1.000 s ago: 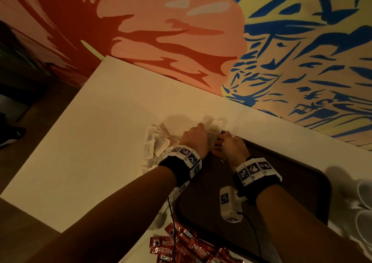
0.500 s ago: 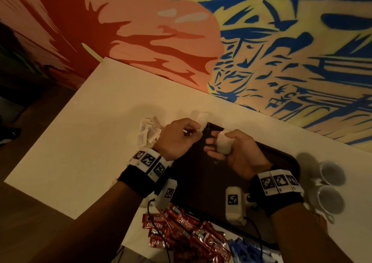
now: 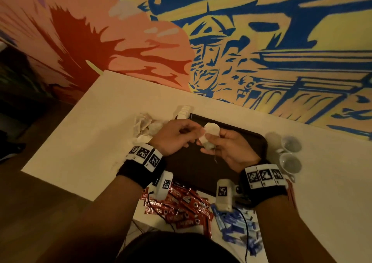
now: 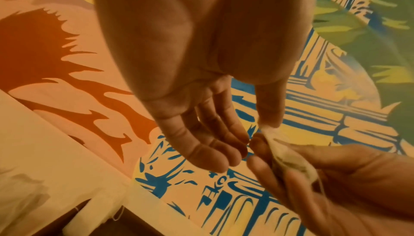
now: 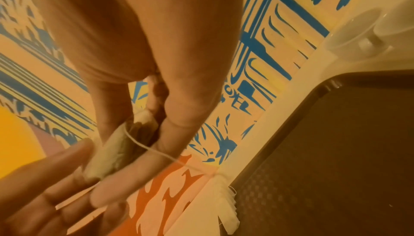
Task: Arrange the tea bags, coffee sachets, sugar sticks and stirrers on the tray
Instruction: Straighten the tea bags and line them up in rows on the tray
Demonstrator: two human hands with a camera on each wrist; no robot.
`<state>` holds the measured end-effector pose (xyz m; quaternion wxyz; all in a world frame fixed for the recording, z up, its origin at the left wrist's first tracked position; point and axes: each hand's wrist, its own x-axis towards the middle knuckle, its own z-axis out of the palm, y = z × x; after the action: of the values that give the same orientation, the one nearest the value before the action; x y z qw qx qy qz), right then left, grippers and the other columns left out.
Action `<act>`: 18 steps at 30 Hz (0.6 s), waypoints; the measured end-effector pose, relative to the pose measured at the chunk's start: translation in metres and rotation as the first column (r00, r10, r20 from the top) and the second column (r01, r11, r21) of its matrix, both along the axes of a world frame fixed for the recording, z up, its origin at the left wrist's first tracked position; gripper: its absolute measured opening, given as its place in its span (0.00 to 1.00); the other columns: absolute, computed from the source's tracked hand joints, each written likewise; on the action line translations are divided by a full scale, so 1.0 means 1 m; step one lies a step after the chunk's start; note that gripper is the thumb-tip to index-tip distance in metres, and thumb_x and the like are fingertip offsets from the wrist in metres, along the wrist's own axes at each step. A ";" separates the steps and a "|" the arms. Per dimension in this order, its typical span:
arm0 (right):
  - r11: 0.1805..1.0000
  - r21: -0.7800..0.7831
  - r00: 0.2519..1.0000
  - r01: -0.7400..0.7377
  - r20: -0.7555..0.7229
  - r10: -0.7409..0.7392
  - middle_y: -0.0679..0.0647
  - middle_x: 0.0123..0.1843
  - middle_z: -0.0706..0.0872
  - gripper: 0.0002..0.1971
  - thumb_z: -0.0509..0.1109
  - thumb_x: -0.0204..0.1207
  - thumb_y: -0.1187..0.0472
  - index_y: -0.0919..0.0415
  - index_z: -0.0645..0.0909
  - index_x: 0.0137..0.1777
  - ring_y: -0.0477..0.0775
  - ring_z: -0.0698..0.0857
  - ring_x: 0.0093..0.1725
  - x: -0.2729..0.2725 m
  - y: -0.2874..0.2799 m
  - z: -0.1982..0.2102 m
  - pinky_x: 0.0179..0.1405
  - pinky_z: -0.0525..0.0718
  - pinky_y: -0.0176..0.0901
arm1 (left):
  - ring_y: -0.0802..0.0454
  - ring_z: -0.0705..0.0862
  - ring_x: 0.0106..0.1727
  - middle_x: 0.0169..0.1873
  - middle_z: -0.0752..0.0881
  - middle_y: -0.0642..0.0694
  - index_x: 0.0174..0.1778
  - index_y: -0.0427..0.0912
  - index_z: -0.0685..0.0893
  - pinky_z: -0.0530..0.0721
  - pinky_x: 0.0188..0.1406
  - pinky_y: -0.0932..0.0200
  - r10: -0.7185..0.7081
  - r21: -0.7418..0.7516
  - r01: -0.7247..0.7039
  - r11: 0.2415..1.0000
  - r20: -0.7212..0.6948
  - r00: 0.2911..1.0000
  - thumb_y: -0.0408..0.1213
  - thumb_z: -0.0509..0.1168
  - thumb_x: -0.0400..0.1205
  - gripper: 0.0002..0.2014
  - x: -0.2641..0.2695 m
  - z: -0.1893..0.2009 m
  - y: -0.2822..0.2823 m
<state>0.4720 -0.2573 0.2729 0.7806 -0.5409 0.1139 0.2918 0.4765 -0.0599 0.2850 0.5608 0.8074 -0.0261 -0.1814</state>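
Note:
A dark brown tray [image 3: 191, 174] lies on the white table, also seen in the right wrist view [image 5: 336, 151]. Above it my right hand [image 3: 213, 142] grips a small bunch of white tea bags [image 3: 210, 131] between thumb and fingers, strings dangling [image 5: 112, 147]. My left hand [image 3: 187, 134] meets it from the left, with thumb and forefinger pinching the top edge of the same tea bags [image 4: 282, 149]. A neat stack of tea bags [image 3: 184, 112] sits at the tray's far left corner [image 5: 224, 195]. Loose tea bags [image 3: 144, 126] lie left of the tray.
Red coffee sachets [image 3: 181, 206] and blue sugar sticks [image 3: 235, 226] are heaped on the table in front of the tray. Two white cups [image 3: 289, 152] stand to the tray's right. A painted wall runs along the table's far edge.
Both hands rose from the tray's far left corner and came nearer over the tray. The right hand turned palm up with tea bags, and the left hand closed in on them.

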 end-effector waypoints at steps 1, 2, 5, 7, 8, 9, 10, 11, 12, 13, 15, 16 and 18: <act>1.000 -0.009 1.000 0.016 0.014 -0.016 0.65 0.61 0.91 0.17 0.70 0.81 0.69 0.70 0.82 0.70 0.61 0.91 0.58 -0.004 -0.002 0.003 0.53 0.92 0.50 | 0.53 0.90 0.46 0.46 0.91 0.49 0.59 0.45 0.88 0.90 0.43 0.57 0.007 0.001 -0.007 1.000 0.019 1.000 0.47 0.70 0.83 0.12 -0.005 0.003 -0.005; 0.999 -0.019 0.999 0.028 0.030 -0.027 0.65 0.60 0.91 0.18 0.72 0.81 0.69 0.69 0.82 0.70 0.61 0.92 0.58 -0.009 -0.005 0.006 0.52 0.92 0.50 | 0.52 0.90 0.46 0.45 0.91 0.48 0.58 0.43 0.88 0.90 0.43 0.56 0.016 0.003 -0.016 1.000 0.035 0.999 0.45 0.71 0.83 0.12 -0.010 0.006 -0.011; 0.998 -0.036 0.997 0.051 0.062 -0.048 0.65 0.61 0.91 0.18 0.75 0.79 0.68 0.69 0.82 0.68 0.61 0.92 0.57 -0.026 -0.012 0.013 0.50 0.93 0.48 | 0.53 0.90 0.43 0.43 0.92 0.47 0.55 0.40 0.89 0.90 0.45 0.53 0.050 -0.005 -0.050 0.999 0.060 0.997 0.42 0.71 0.83 0.10 -0.026 0.012 -0.023; 0.998 -0.047 0.996 0.050 0.078 -0.046 0.66 0.61 0.90 0.19 0.77 0.78 0.64 0.70 0.83 0.67 0.62 0.91 0.59 -0.036 -0.019 0.017 0.51 0.93 0.49 | 0.53 0.90 0.42 0.43 0.92 0.46 0.54 0.38 0.88 0.90 0.46 0.50 0.079 -0.032 -0.077 0.997 0.061 0.995 0.39 0.71 0.84 0.08 -0.037 0.016 -0.028; 0.997 -0.049 0.995 0.052 0.082 -0.048 0.66 0.60 0.91 0.20 0.78 0.77 0.63 0.70 0.83 0.66 0.63 0.91 0.59 -0.041 -0.022 0.018 0.52 0.93 0.50 | 0.53 0.89 0.41 0.44 0.91 0.45 0.53 0.38 0.88 0.90 0.47 0.49 0.095 -0.058 -0.092 0.994 0.055 0.994 0.38 0.70 0.84 0.08 -0.042 0.019 -0.031; 0.997 -0.043 0.995 0.061 0.082 -0.057 0.66 0.59 0.91 0.20 0.78 0.76 0.61 0.71 0.83 0.65 0.63 0.92 0.58 -0.047 -0.026 0.020 0.52 0.93 0.50 | 0.52 0.89 0.41 0.45 0.91 0.43 0.52 0.37 0.87 0.90 0.48 0.48 0.111 -0.094 -0.107 0.990 0.042 0.993 0.37 0.69 0.85 0.06 -0.048 0.021 -0.033; 0.997 -0.037 0.994 0.072 0.081 -0.069 0.66 0.58 0.92 0.20 0.79 0.76 0.60 0.71 0.83 0.64 0.62 0.92 0.57 -0.051 -0.029 0.021 0.51 0.93 0.50 | 0.50 0.88 0.42 0.46 0.90 0.41 0.51 0.38 0.86 0.90 0.48 0.46 0.129 -0.139 -0.125 0.982 0.026 0.991 0.35 0.68 0.85 0.05 -0.053 0.024 -0.035; 0.996 -0.035 0.994 0.080 0.083 -0.077 0.65 0.56 0.92 0.19 0.78 0.76 0.59 0.70 0.83 0.62 0.61 0.93 0.54 -0.056 -0.033 0.022 0.48 0.94 0.49 | 0.49 0.88 0.42 0.46 0.90 0.40 0.50 0.39 0.86 0.90 0.48 0.46 0.148 -0.182 -0.144 0.973 0.010 0.989 0.34 0.67 0.86 0.04 -0.057 0.026 -0.038; 0.995 -0.044 0.992 0.085 0.092 -0.081 0.65 0.55 0.93 0.19 0.77 0.77 0.58 0.70 0.83 0.62 0.60 0.93 0.53 -0.059 -0.037 0.023 0.46 0.94 0.47 | 0.47 0.88 0.43 0.46 0.89 0.38 0.49 0.39 0.85 0.90 0.47 0.47 0.167 -0.211 -0.163 0.964 0.000 0.986 0.33 0.66 0.87 0.04 -0.062 0.029 -0.040; 0.994 -0.059 0.991 0.088 0.103 -0.082 0.65 0.54 0.93 0.18 0.76 0.79 0.57 0.70 0.83 0.61 0.60 0.93 0.53 -0.063 -0.040 0.023 0.44 0.94 0.46 | 0.45 0.87 0.43 0.46 0.88 0.36 0.49 0.39 0.84 0.90 0.45 0.49 0.184 -0.227 -0.180 0.957 -0.003 0.983 0.33 0.65 0.87 0.04 -0.066 0.031 -0.041; 0.990 -0.094 0.988 0.102 0.128 -0.089 0.65 0.52 0.93 0.16 0.72 0.83 0.56 0.69 0.82 0.61 0.60 0.94 0.52 -0.068 -0.047 0.023 0.43 0.93 0.45 | 0.44 0.88 0.42 0.47 0.87 0.34 0.50 0.39 0.84 0.91 0.42 0.53 0.214 -0.242 -0.207 0.948 0.003 0.977 0.33 0.66 0.87 0.03 -0.075 0.034 -0.044; 0.989 -0.102 0.987 0.106 0.135 -0.092 0.64 0.51 0.93 0.14 0.70 0.85 0.57 0.69 0.80 0.62 0.60 0.94 0.51 -0.070 -0.050 0.022 0.43 0.93 0.45 | 0.45 0.88 0.41 0.47 0.88 0.34 0.50 0.40 0.84 0.91 0.42 0.54 0.229 -0.246 -0.220 0.944 0.006 0.973 0.33 0.66 0.86 0.02 -0.079 0.036 -0.045; 0.991 -0.091 0.984 0.103 0.158 -0.088 0.63 0.51 0.94 0.11 0.65 0.88 0.62 0.67 0.77 0.65 0.59 0.93 0.46 -0.073 -0.055 0.023 0.41 0.92 0.46 | 0.47 0.89 0.39 0.47 0.89 0.34 0.53 0.41 0.85 0.91 0.41 0.56 0.250 -0.239 -0.238 0.941 0.019 0.968 0.34 0.67 0.86 0.03 -0.086 0.038 -0.046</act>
<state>0.3989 -0.3126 0.2955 0.7725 -0.5935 0.0936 0.2057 0.3906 -0.1054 0.3234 0.6698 0.7365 0.0392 -0.0865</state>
